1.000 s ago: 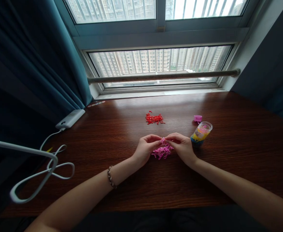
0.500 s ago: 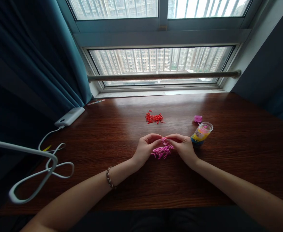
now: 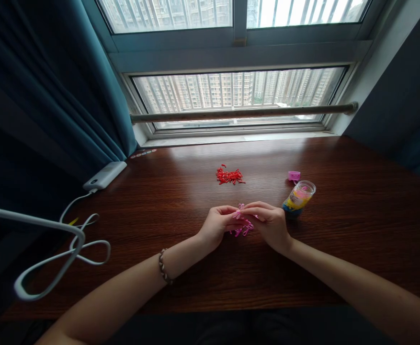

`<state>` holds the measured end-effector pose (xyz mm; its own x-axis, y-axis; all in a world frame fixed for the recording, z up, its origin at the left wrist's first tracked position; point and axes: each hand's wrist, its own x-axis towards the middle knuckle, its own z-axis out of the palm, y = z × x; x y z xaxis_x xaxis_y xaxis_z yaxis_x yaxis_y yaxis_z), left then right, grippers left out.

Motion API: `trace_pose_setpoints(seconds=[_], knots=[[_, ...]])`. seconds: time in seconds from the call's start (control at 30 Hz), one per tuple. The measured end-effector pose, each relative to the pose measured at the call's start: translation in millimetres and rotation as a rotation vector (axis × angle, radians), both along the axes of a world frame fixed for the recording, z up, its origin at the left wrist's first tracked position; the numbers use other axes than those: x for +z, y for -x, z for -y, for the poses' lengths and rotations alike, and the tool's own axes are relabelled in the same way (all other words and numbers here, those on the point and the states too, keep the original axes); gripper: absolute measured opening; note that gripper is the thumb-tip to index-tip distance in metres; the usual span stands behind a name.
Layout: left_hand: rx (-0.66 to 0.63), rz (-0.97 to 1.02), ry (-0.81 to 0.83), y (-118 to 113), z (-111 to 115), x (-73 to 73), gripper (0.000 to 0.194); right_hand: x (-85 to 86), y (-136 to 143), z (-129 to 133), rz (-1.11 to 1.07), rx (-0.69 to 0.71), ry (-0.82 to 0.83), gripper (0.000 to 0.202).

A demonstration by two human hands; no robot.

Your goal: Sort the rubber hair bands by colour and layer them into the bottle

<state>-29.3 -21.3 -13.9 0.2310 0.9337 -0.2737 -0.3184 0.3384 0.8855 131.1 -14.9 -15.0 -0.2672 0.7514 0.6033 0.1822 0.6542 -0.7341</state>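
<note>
The held piece is a small tangle of thin, glossy pink loops [image 3: 239,211], soft and cord-like, its thin strands bending into narrow rounded ends, some poking up above the fingertips. It sits between the 2 hands, just over the desk [image 3: 159,191], and the left hand [image 3: 213,227] has its fingers narrowed, pinching it. The fingers of the right hand [image 3: 272,227] reach across close together against it; whether they grip it too, I cannot tell. Below lies a loose pile of brighter pink loops [image 3: 244,229], partly hidden by the hands. Farther back is a heap of short, shiny red pieces [image 3: 229,176], near a clear jar [image 3: 299,197] with pink, yellow and blue showing.
</note>
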Motion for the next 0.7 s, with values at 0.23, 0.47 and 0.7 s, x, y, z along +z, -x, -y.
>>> trace_pose_setpoints(seconds=[0.23, 0.47, 0.7], knots=[[-0.018, 0.156, 0.012, 1.6, -2.4, 0.2, 0.023, -1.2, -2.3, -5.5, 0.113, -0.035, -0.185, 0.014], [-0.134, 0.191, -0.001, 5.0, -3.1, 2.3, 0.025, -4.3, -5.1, -8.5, 0.177, -0.067, -0.166, 0.013], [-0.074, -0.034, -0.110, 0.1, 2.1, 3.6, 0.031, -9.0, -0.1, -5.0, 0.175, -0.112, -0.129, 0.011]])
